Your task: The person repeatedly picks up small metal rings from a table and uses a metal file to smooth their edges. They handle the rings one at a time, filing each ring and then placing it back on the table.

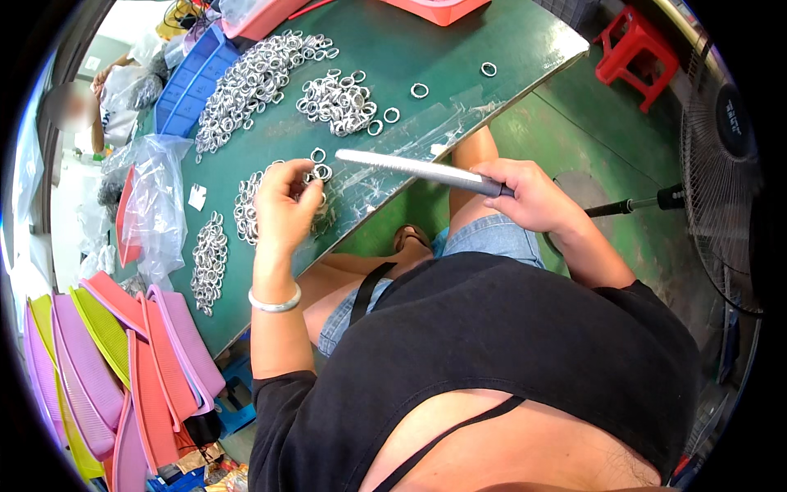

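Observation:
My right hand [529,193] is wrapped round the dark end of a ring mandrel [410,166], a tapered metal rod with fine marks along it. Its pale narrow tip points left over the table's near edge. Close to that tip, my left hand [285,201] has thumb and forefinger curled together at a silver ring [322,172]. Another ring [318,154] lies just beyond the fingertips. Beneath and beside my left hand spreads a pile of rings [246,209], partly hidden by it.
Larger ring heaps [336,102] cover the far part of the green table [459,49]. A blue crate [188,82] and clear plastic bag [160,205] are at the left. Coloured baskets [156,369] stack at lower left. A red stool [638,53] and fan [725,164] stand right.

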The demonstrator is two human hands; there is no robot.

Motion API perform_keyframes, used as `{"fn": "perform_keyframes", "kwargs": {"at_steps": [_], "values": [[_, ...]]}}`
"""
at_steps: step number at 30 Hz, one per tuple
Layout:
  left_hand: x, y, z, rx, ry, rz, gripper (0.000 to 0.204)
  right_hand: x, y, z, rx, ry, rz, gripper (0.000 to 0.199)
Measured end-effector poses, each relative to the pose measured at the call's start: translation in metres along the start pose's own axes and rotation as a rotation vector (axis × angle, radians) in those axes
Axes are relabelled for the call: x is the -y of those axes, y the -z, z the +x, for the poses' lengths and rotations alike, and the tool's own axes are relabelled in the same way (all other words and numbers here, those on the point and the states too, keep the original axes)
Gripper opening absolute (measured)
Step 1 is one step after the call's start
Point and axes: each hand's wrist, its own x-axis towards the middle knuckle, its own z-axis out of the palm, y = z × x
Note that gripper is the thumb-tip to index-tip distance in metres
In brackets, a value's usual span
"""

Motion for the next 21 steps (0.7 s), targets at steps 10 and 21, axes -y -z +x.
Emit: {"fn": "perform_keyframes", "kwargs": {"at_steps": [10,21], "values": [[-0.035,-0.044,0.032,0.111,-0.289,0.36,0.021,-0.007,0.005,-0.001,-0.205,-0.157,0.119,0.032],[-0.038,-0.062,0.038,0.135,-0.192,0.341,0.007,-0.012,0.007,-0.013,-0.227,-0.138,0.07,0.03]]}}
